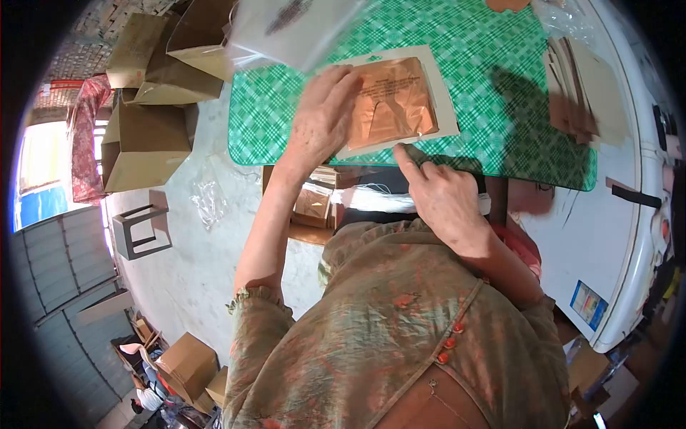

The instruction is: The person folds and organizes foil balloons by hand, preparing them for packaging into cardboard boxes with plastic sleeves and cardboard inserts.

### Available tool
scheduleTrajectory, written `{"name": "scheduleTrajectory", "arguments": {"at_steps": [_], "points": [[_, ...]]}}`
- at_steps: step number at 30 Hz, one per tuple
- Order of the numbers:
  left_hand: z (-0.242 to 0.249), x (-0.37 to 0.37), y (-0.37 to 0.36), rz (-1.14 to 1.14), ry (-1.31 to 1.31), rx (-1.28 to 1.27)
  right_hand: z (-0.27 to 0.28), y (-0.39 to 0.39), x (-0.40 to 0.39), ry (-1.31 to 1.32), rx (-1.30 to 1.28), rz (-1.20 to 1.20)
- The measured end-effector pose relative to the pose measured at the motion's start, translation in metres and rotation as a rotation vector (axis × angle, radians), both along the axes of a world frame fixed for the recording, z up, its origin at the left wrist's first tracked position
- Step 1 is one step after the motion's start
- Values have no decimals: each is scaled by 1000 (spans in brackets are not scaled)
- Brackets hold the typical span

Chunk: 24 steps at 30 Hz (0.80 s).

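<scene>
A cream card [444, 107] with a cut-out at its top lies on the green checked tabletop [486, 43]. On the card rests a shiny copper-coloured packet [400, 118] with small dark print. My left hand [325, 114] lies over the packet's left edge, fingers stretched out and close together. My right hand [446, 196] is at the card's lower edge, its index finger extended to that edge and the other fingers curled. Its thumb is hidden. Beyond my left hand a clear plastic bag [300, 36] with a dark mark is blurred.
Brown and cream cards [582, 93] stand in a stack at the table's right. Below the table edge are a carton with packets [312, 204] and a white bundle [375, 200]. Open cardboard boxes [146, 143] and a small stool frame [143, 230] stand left. Another person [148, 397] is far lower left.
</scene>
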<state>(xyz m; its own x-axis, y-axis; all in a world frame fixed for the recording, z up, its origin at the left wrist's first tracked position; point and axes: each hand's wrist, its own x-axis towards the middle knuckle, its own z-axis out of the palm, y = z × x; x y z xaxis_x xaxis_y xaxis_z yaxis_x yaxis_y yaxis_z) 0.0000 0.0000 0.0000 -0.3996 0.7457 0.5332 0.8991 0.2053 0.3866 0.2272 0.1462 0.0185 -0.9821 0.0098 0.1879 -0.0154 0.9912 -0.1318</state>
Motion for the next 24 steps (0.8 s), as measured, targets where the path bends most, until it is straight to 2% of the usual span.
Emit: {"name": "scheduleTrajectory", "arguments": {"at_steps": [3, 5, 14, 17, 24], "points": [[4, -8, -5, 19, 56, -82, -6, -5, -13, 9, 11, -55], [-2, -4, -6, 34, -34, -148, -6, 1, -8, 13, 38, -78], [-6, 1, -6, 60, 36, -224, -8, 6, 1, 145, 72, -151], [-6, 1, -3, 50, 91, -141, -5, 5, 7, 129, 86, -109], [-8, 1, -3, 50, 81, -147, -11, -1, 3, 110, 36, -166]]}}
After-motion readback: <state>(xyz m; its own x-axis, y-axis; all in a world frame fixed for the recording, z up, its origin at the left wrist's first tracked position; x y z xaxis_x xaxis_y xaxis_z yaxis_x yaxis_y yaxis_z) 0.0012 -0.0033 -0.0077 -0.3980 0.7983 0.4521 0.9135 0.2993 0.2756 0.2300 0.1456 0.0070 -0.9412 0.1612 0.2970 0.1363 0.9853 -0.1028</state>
